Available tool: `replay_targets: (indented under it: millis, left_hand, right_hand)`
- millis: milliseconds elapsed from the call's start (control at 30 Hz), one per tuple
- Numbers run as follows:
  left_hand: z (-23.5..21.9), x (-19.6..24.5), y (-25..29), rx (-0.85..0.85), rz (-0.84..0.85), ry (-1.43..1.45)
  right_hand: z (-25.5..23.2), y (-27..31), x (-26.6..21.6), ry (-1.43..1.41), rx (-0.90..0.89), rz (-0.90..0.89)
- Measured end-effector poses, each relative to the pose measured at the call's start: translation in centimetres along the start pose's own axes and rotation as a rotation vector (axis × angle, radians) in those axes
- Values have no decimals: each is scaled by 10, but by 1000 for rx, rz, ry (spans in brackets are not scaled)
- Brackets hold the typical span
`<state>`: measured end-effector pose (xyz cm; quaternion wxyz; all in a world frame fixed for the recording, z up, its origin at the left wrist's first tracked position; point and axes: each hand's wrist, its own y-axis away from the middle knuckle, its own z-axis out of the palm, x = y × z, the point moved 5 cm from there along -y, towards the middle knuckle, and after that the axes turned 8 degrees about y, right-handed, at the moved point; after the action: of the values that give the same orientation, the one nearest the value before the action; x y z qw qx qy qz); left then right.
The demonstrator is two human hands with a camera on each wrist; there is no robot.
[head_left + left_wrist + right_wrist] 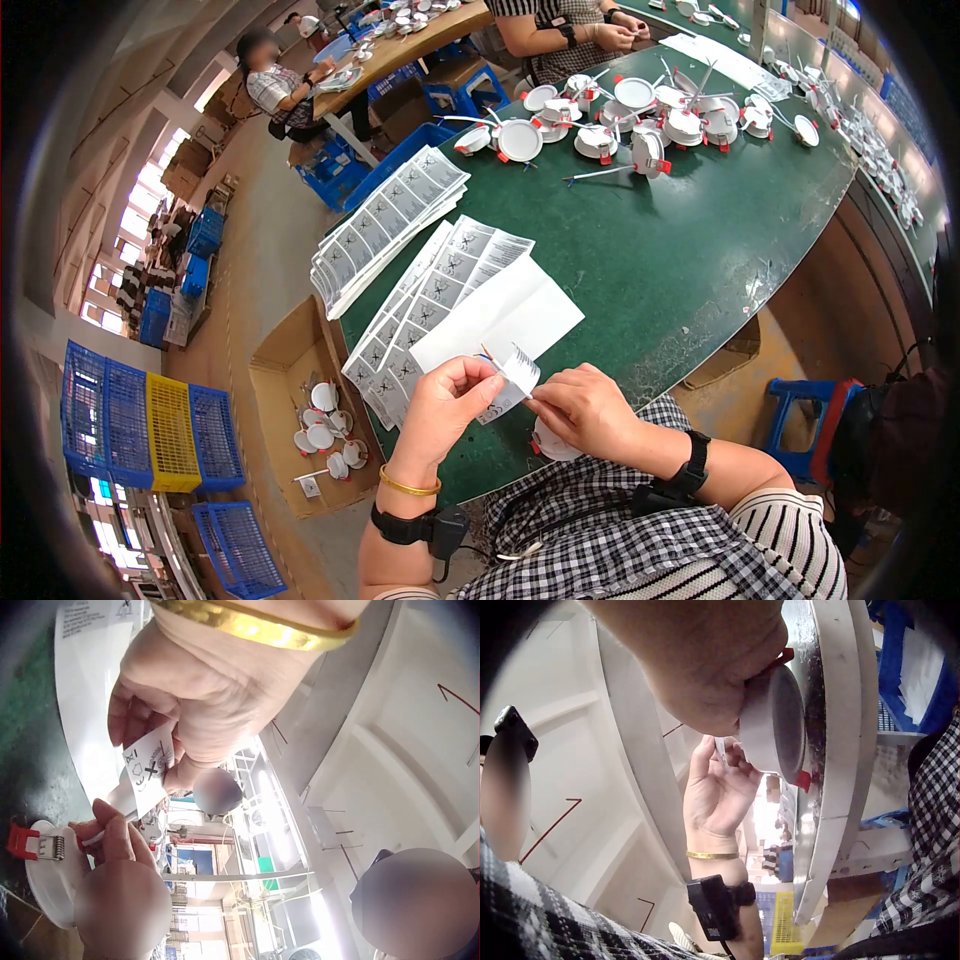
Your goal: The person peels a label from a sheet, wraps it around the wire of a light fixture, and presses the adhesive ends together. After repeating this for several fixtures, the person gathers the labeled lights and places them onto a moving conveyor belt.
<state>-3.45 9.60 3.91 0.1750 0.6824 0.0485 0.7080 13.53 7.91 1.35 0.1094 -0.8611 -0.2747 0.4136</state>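
Note:
Between thumb and fingers, my left hand point(440, 405) pinches a small printed sticker label point(150, 769), which curls around a thin cable just above the table edge. My right hand point(590, 415) pinches that white cable point(96, 838) close to the label. From it hangs a round white downlight point(56, 874) with red-tipped spring clips, below the right hand in the head view and partly hidden. Under the left hand lie sheets of printed labels point(440, 285), with a blank white sheet point(500, 315) over them.
More downlights point(640, 110) crowd the far side of the green table point(640, 270). Another stack of label sheets point(390, 225) lies at the left edge. A cardboard box point(275, 400) with several downlights stands on the floor at left. A person point(560, 30) works across the table.

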Motion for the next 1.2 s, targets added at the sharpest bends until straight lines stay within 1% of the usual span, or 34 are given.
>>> replay_targets:
  millis: [300, 367, 800, 1000, 1100, 1167, 1200]
  left_hand:
    - [0, -1, -1, 0, 0, -13]
    - [-1, -2, -1, 4, 0, -27]
    - [0, 0, -2, 1, 32, -46]
    - [0, 0, -3, 9, 40, -59]
    - [-1, 0, -3, 15, 60, -26]
    - [-1, -1, -3, 9, 47, -51]
    - [-1, 0, -3, 10, 50, -47]
  right_hand:
    - [0, 1, 0, -8, 3, -1]
    - [-1, 1, 0, -15, 31, -19]
    - [0, 1, 1, -5, 9, -4]
    - [-2, 3, 4, -33, 60, -9]
    - [-10, 6, 6, -108, 56, 30]
    - [-16, 10, 12, -75, 165, 118]
    - [-17, 8, 11, -72, 163, 115]
